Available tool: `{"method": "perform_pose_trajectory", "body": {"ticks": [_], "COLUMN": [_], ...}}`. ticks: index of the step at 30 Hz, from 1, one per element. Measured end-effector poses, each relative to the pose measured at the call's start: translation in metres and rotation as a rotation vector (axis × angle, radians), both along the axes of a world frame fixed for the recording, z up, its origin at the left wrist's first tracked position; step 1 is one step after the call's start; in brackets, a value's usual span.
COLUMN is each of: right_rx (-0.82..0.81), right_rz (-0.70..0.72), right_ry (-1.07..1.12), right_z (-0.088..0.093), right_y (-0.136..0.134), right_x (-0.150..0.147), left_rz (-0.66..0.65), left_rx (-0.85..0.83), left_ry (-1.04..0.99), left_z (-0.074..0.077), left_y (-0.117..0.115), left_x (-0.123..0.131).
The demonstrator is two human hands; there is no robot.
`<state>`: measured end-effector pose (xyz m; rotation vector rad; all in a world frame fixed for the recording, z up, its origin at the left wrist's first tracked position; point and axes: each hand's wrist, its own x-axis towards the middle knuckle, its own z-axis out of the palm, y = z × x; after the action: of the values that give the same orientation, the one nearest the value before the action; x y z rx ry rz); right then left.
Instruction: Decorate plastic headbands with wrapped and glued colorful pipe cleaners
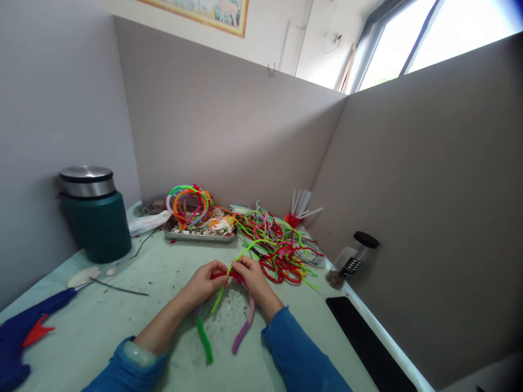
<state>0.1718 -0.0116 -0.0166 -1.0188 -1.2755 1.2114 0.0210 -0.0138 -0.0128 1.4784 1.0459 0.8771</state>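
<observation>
My left hand (210,280) pinches one side of a curved, multicoloured pipe cleaner piece (244,331) over the table's front middle. Opposite it, my right hand (250,276) has its fingers closed on the same piece, close to the left fingertips. Red shows between the hands, and the ends hang down: green on the left, pink and purple on the right. A lime green pipe cleaner (218,300) crosses the piece at my fingertips, one end slanting down and the other rising to the right. My fingers partly hide where the two meet.
Behind my hands lie a tray (200,237) with colourful rings (190,206) and a heap of pipe cleaners (281,245). On the left are a green flask (96,223) and a blue glue gun (32,332). A clear jar (355,258) and black strip (363,340) lie right.
</observation>
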Motion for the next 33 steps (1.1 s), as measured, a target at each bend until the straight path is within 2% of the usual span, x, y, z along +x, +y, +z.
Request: {"method": "perform_pose_trajectory", "body": {"ticks": [6, 9, 14, 19, 24, 30, 33], "right_rx": [-0.008, 0.015, 0.044, 0.079, 0.124, 0.131, 0.155], "right_rz": [0.062, 0.065, -0.023, -0.136, -0.12, -0.052, -0.036], "right_ry": [-0.042, -0.066, -0.018, 0.058, -0.004, -0.055, -0.119], "right_z": [-0.002, -0.003, -0.002, 0.004, 0.004, 0.004, 0.004], "right_y": [0.001, 0.001, 0.0, 0.002, 0.001, 0.0, -0.001], "right_x": [0.001, 0.001, 0.0, 0.004, 0.006, 0.004, 0.003], "left_rz": [0.1, 0.107, 0.045, 0.02, -0.024, -0.079, -0.082], "left_rx": [0.0, 0.008, 0.025, -0.01, 0.093, 0.306, 0.344], "left_ry": [-0.052, -0.051, -0.067, 0.021, 0.123, 0.273, 0.316], "left_z": [-0.005, -0.004, -0.001, 0.004, 0.005, 0.002, 0.001], "left_y": [0.008, 0.007, 0.003, 0.0, -0.002, 0.0, 0.0], "left_x": [-0.003, -0.003, -0.003, -0.004, -0.004, -0.004, -0.004]}}
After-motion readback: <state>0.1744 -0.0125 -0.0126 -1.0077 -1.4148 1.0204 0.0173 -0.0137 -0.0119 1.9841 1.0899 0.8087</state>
